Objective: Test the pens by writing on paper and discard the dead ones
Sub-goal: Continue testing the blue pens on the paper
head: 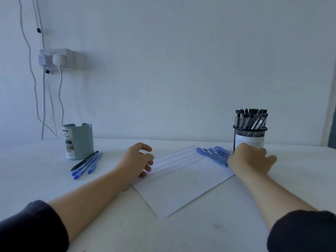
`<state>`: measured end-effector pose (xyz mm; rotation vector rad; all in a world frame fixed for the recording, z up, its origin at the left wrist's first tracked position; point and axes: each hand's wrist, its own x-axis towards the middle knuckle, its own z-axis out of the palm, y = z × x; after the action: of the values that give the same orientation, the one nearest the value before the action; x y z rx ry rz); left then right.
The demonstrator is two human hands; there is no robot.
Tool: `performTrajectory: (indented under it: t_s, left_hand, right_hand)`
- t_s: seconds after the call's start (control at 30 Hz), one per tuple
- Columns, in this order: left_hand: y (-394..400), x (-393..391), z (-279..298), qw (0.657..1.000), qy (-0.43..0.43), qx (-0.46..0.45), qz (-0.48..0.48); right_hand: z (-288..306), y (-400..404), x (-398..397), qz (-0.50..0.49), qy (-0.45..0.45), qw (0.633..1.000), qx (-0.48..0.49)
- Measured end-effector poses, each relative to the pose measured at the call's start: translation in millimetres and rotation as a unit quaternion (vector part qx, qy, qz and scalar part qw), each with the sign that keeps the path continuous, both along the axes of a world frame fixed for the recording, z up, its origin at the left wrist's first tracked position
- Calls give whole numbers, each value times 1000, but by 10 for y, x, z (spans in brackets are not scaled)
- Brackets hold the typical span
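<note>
A white sheet of paper [181,188] lies at the table's centre, with rows of scribbles across its far half. My left hand [138,160] rests on the paper's left edge with loosely curled fingers and holds nothing. My right hand [249,160] lies at the paper's right corner, over the near ends of a row of blue pens [212,155]. Its fingers are hidden, so I cannot tell if it holds a pen. Behind it stands a black mesh cup [250,138] full of black-capped pens [251,118].
A pale green holder [80,142] stands at the left, with a black pen and three blue pens [87,165] lying in front of it. A wall socket [56,60] with hanging cables is at the far left. The white table [200,233] meets the wall behind.
</note>
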<state>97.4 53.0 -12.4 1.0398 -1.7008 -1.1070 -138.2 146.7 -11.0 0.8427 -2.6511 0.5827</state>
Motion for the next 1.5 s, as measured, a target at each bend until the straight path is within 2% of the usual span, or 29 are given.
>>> performTrajectory:
  t_s: [0.13, 0.23, 0.37, 0.47, 0.53, 0.6, 0.7, 0.77, 0.87, 1.0, 1.07, 1.2, 1.33, 1.5]
  left_hand:
    - [-7, 1, 0, 1000, 7, -8, 9]
    - [-66, 40, 26, 998, -23, -46, 28]
    - [-249, 224, 67, 973, -123, -165, 107]
    - [-414, 411, 114, 940, -184, -204, 203]
    - [-531, 597, 140, 902, -240, -206, 295]
    - [-693, 794, 109, 882, -293, -168, 328]
    - [-879, 1020, -5, 869, -397, -77, 285]
    - [-915, 1052, -56, 860, -433, -64, 262]
    - [-811, 989, -25, 863, -435, -100, 236]
    - [-717, 842, 14, 891, -396, -147, 165]
    - [-689, 769, 5, 893, -403, -154, 128]
    - [-677, 712, -7, 870, -443, -171, 132]
    - [-622, 689, 45, 828, -491, -206, 179]
    - [-453, 624, 139, 813, -534, -131, 193]
  right_hand:
    - [31, -23, 71, 45, 33, 998, 8]
    - [66, -112, 213, 162, 43, 986, 0]
    - [69, -172, 561, 381, 12, 924, 21]
    - [-12, -201, 753, 470, -74, 875, 93]
    - [-51, -224, 824, 475, -123, 861, 136]
    - [-66, -225, 825, 470, -131, 860, 152]
    - [-56, -204, 774, 484, -125, 852, 158]
    - [-65, -203, 742, 485, -137, 848, 162]
    - [-85, -227, 720, 476, -153, 852, 157]
    - [-113, -237, 703, 475, -154, 852, 159]
    - [-133, -259, 694, 475, -157, 851, 158]
    - [-131, -267, 683, 475, -157, 851, 161]
    - [-126, -264, 684, 475, -159, 850, 166]
    - [-126, -266, 670, 474, -159, 849, 168]
